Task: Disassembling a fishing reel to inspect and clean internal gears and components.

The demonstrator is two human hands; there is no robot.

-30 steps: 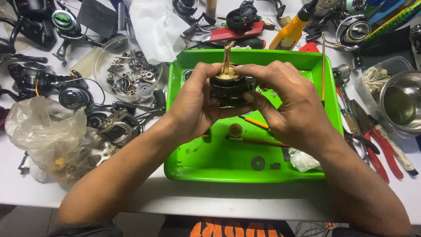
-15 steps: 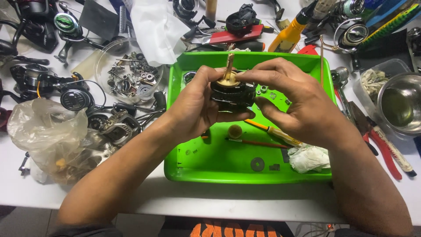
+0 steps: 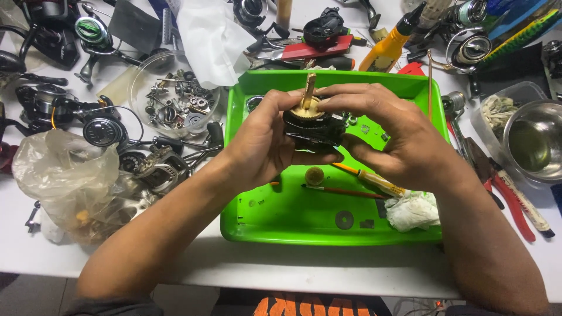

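Nearest, the white tabletop edge carries the bright green plastic tray, where a dark flat washer, a crumpled white rag and a thin red-handled brush lie loose. Above the tray, the left hand and right hand both clamp their grip around the black fishing-reel body, a brass gear with upright shaft on top. That gear looks unsecured; tilting the body could drop it. Farther back, the clear round dish of small metal parts sits near the left forearm, so a careless sweep could scatter them.
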